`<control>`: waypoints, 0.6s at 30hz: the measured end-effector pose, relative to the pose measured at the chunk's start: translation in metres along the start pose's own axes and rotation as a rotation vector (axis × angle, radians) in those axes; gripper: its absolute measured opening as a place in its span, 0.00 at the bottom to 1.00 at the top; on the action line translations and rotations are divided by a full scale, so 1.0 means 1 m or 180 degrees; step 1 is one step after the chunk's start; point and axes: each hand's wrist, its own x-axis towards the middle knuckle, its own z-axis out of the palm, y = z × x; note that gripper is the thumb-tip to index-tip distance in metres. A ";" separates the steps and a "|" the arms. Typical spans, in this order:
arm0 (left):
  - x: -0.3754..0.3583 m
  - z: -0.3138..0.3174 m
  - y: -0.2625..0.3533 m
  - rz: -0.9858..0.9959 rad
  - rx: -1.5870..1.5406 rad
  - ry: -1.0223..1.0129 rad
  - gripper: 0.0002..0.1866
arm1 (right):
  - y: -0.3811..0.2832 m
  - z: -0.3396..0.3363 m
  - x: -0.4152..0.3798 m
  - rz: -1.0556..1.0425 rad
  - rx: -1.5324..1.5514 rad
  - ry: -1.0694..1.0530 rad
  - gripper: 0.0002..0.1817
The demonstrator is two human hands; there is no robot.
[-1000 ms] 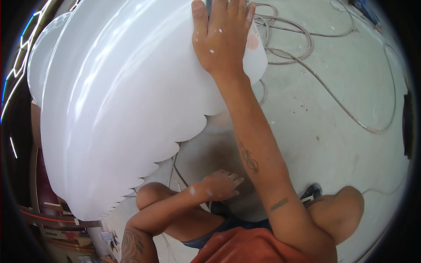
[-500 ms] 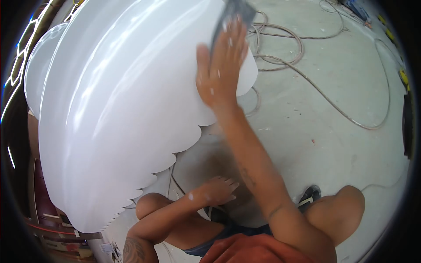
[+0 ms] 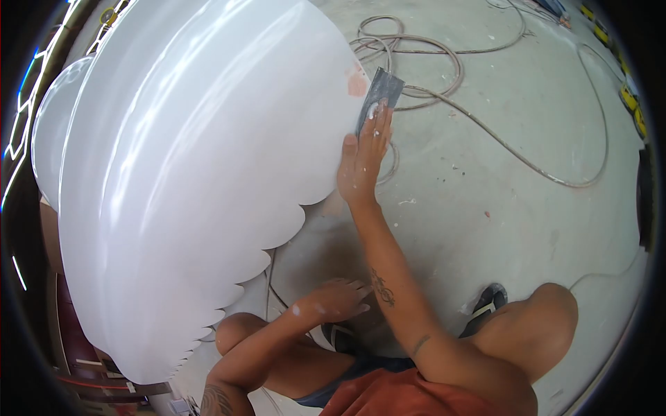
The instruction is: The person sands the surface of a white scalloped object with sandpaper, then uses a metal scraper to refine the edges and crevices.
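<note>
My right hand (image 3: 368, 152) reaches forward with fingers laid along a dark grey sheet of sandpaper (image 3: 387, 84). The sheet lies under the fingers, over the edge of a large glossy white panel (image 3: 229, 139) shaped like a scalloped wing. A pinkish patch (image 3: 356, 82) shows on the panel beside the sheet. White dust marks the fingers. My left hand (image 3: 340, 299) hangs near my knees, its fingers loosely stretched and holding nothing. The palm side of both hands is hidden.
Coiled hose (image 3: 444, 62) lies on the dusty grey floor (image 3: 499, 229) beyond the panel and runs off to the right. Yellow-and-black items (image 3: 630, 104) stand along the far right edge. My sandalled foot (image 3: 489, 305) is at the lower right.
My right hand and the sandpaper have moved back toward me and to the panel's edge, uncovering the pinkish patch. The view has shifted slightly; my left hand stays near my knees.
</note>
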 end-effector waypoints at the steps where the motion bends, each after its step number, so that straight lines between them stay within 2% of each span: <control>1: 0.001 -0.001 -0.002 -0.0008 -0.0031 0.0085 0.27 | -0.003 -0.001 0.002 0.0142 -0.0338 -0.0210 0.33; 2: 0.001 -0.001 -0.004 0.0010 -0.0006 0.0118 0.27 | -0.014 -0.003 0.015 0.0263 -0.0675 -0.0425 0.33; 4: 0.000 0.009 -0.006 -0.0069 0.0167 0.0096 0.29 | -0.040 0.011 0.063 -0.0235 -0.0435 -0.0253 0.33; 5: 0.000 0.014 -0.008 -0.0052 0.0143 0.0092 0.29 | -0.052 0.022 0.093 -0.0235 0.0060 -0.0217 0.32; 7: 0.001 0.020 -0.011 -0.0087 0.0110 -0.0076 0.30 | -0.065 0.044 0.146 -0.0621 -0.0024 0.0026 0.29; 9: 0.000 0.011 -0.006 -0.0131 0.0123 -0.0239 0.31 | -0.091 0.026 0.188 -0.0873 -0.0042 0.0267 0.26; 10: -0.001 0.009 -0.003 -0.0183 0.0125 -0.0396 0.32 | -0.108 0.000 0.214 -0.0275 -0.0033 -0.1100 0.29; 12: 0.001 0.013 -0.005 -0.0179 0.0091 -0.0369 0.32 | -0.111 -0.009 0.222 0.0344 -0.0018 -0.2465 0.33; 14: 0.004 0.018 -0.007 -0.0156 0.0037 -0.0337 0.33 | -0.089 0.008 0.199 0.0345 0.0446 -0.1571 0.23; 15: 0.005 0.020 -0.009 -0.0152 0.0029 -0.0295 0.33 | -0.078 0.009 0.183 0.0344 0.0440 -0.1583 0.23; 17: 0.007 0.017 -0.008 -0.0147 0.0040 -0.0240 0.33 | -0.053 0.009 0.140 0.0152 0.0623 -0.0322 0.23; 18: 0.007 0.015 -0.006 -0.0152 0.0121 -0.0177 0.32 | -0.039 0.005 0.117 0.0314 0.0531 -0.0235 0.23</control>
